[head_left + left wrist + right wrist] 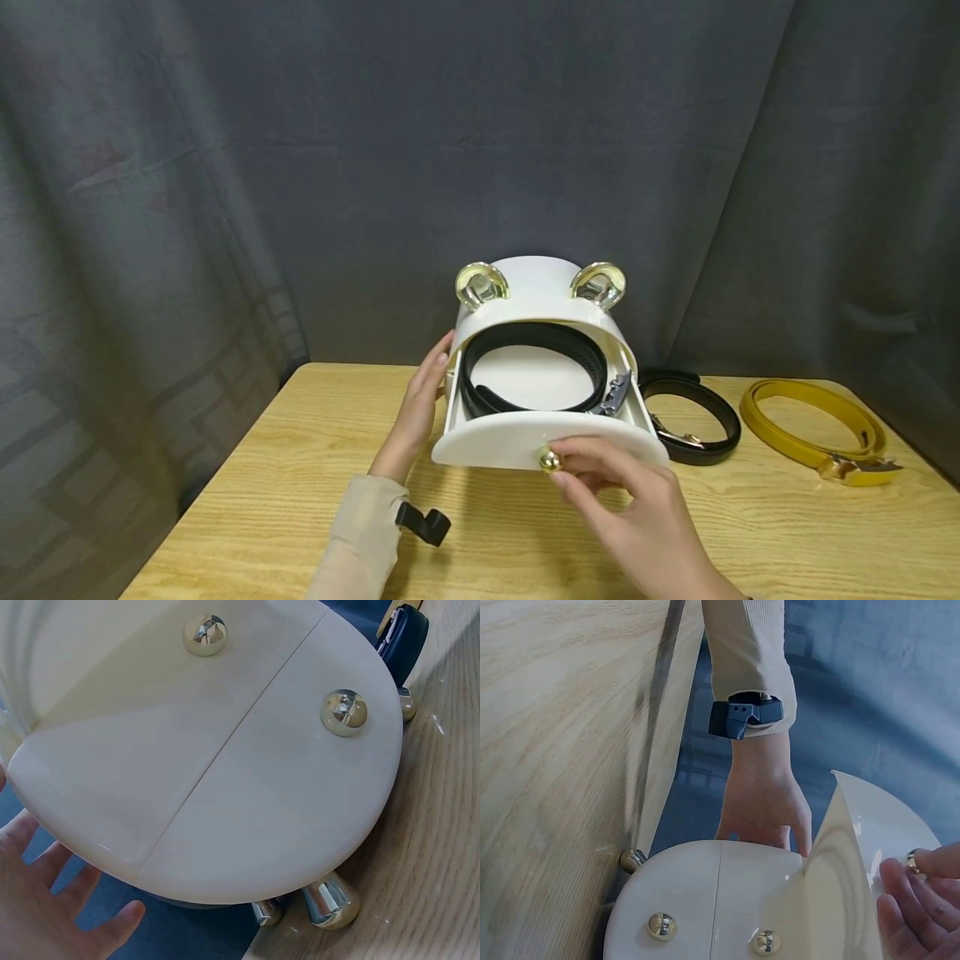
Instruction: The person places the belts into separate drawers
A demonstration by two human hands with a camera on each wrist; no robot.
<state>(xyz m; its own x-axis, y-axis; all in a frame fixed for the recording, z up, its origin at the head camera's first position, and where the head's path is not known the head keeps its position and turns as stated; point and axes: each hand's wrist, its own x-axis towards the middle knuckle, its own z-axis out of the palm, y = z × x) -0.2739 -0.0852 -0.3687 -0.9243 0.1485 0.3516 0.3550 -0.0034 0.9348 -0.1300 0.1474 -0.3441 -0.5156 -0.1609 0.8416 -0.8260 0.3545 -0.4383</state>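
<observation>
We see a white round box [536, 333] with two gold ears on top standing near the back middle of the wooden table [300, 467]. Its top drawer [547, 446] is pulled out toward us, and a black belt [525, 367] lies coiled inside it, the metal buckle at the drawer's right side.

Our right hand [630, 508] is at the drawer front, thumb and fingertips pinching the small gold knob [550, 460]; the grip is closed on that knob. Our left hand [420, 408] rests flat against the left side of the box with fingers straight, a relaxed, open grip that holds nothing. A cream sleeve [360, 542] covers the left forearm, with a dark wrist device just beside it.

From the wrist views we see more gold knobs on the lower drawer fronts and shiny metal feet [326, 900] under the box.

To the right of the box lie a second black belt [693, 417] and, further right, a yellow belt [813, 429], both coiled on the table. A dark grey curtain [225, 167] hangs behind.
</observation>
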